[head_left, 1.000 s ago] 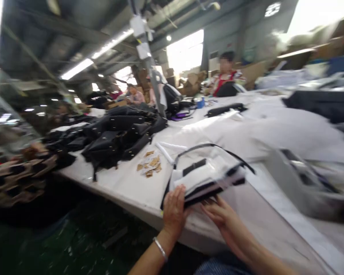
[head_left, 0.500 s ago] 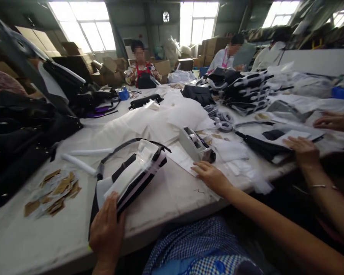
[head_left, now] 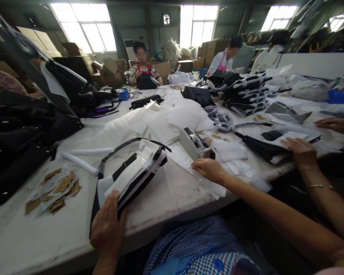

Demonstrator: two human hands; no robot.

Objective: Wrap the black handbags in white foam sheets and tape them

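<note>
A black-and-white bag (head_left: 132, 179) lies slanted on the table, a white sheet and clear film over its top and a dark strap (head_left: 123, 145) arching behind. My left hand (head_left: 107, 227) grips its near end, fingers on top and thumb at the side. Just below the grey tape dispenser (head_left: 196, 143), my right hand (head_left: 209, 170) has its fingers pinched together at the edge of thin white sheets (head_left: 182, 158). What lies between those fingertips is hidden. Crumpled clear plastic (head_left: 213, 189) rests beneath the right wrist.
Paper and cardboard scraps (head_left: 55, 191) and white tubes (head_left: 80, 163) lie left. A heap of white sheets (head_left: 160, 114) covers the middle. At right, a co-worker's hands (head_left: 301, 151) work on another bag (head_left: 263, 147). Black bags (head_left: 246, 89) are stacked behind; other people sit across the table.
My right hand's fingers have drawn together from a spread pose near the dispenser. Clear plastic now shows under that wrist. My left hand stays on the bag.
</note>
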